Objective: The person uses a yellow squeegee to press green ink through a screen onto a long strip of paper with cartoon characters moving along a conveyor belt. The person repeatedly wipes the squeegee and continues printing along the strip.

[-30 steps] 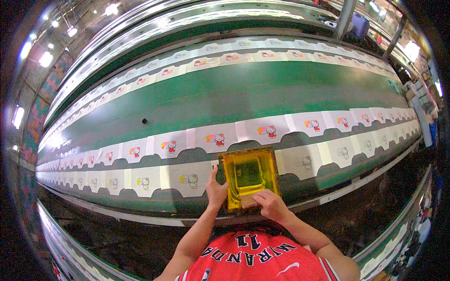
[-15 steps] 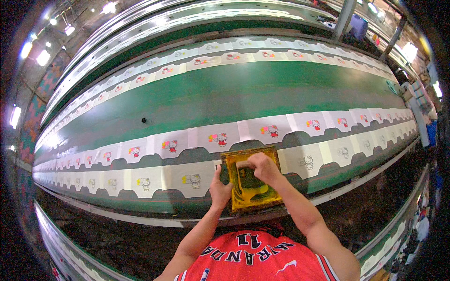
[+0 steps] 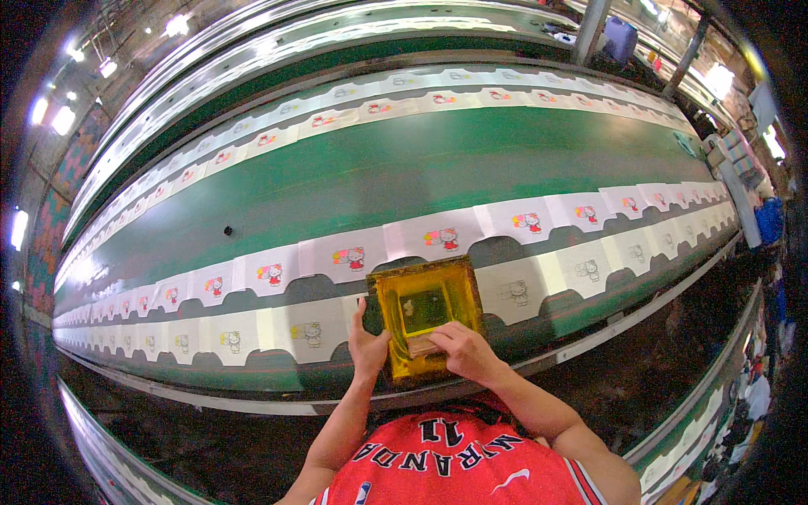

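Observation:
A yellow-stained screen frame [image 3: 455,280] lies across the near row of white cut pieces [image 3: 545,278], which bear faint cartoon figures, some with yellow areas. My left hand [image 3: 367,341] grips the frame's left edge, fingers pointing away from me. My right hand [image 3: 467,352] holds a wooden squeegee [image 3: 424,343] in the lower part of the screen. Just beyond lies a row of pieces [image 3: 320,261] printed in red, pink and yellow.
The long green table [image 3: 387,168] carries further printed rows [image 3: 320,119] along its far side. More long tables run behind it. Metal posts [image 3: 589,34], a purple container [image 3: 619,40], a blue bin [image 3: 768,220] and stacked goods stand at the right.
My right hand and the squeegee went up to the screen's far part half a second ago and are now back at the near part. The whole view has shifted slightly leftward.

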{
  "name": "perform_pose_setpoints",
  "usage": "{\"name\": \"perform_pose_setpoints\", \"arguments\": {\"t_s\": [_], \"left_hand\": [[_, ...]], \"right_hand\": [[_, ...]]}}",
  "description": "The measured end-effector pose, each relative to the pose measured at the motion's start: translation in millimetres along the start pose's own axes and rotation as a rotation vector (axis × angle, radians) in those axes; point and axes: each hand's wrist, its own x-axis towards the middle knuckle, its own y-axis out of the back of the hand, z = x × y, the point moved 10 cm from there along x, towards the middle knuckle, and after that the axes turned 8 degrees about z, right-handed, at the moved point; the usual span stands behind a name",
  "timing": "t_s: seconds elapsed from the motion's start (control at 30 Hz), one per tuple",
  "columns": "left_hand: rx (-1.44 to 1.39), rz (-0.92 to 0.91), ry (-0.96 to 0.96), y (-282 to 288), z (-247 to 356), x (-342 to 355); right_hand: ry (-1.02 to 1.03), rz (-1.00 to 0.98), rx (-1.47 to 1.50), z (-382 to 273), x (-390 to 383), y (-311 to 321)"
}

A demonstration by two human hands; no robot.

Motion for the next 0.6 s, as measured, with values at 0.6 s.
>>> {"name": "perform_pose_setpoints", "arguments": {"t_s": [0.6], "left_hand": [[0.153, -0.011, 0.065, -178.7, 60.3, -65.7]], "right_hand": [[-0.056, 0.021, 0.006, 134.4, -93.7, 121.9]]}}
